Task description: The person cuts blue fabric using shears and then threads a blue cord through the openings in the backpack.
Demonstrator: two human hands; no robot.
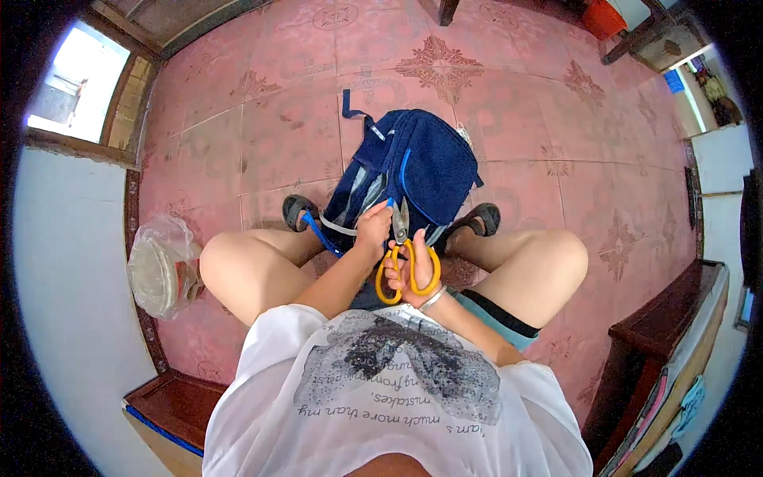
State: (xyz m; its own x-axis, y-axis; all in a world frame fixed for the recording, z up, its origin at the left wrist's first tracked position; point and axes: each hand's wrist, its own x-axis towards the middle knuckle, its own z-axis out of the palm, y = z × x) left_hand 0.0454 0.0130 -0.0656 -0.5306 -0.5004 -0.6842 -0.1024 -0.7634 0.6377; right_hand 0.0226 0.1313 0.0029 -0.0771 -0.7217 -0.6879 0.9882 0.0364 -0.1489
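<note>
A dark blue backpack (pixel 439 163) with lighter blue trim lies on the floor between my feet. My left hand (pixel 373 230) is closed at its near edge, pinching the end of the blue trim (pixel 390 203). In my right hand (pixel 413 269) is a pair of scissors (pixel 429 288) with yellow handles, my fingers wrapped round the handle loops. The metal blades point away from me, slightly parted, beside my left fingertips and against the backpack. Whether the blades touch the trim, I cannot tell. A bright blue strap hangs near my left foot.
Pink patterned tiles (pixel 509 119) cover the floor. To my left, a clear plastic bag with a round pale container (pixel 153 274) stands by the wall. Dark wooden furniture (pixel 664 318) is close on my right. A red container (pixel 603 19) sits at the far right.
</note>
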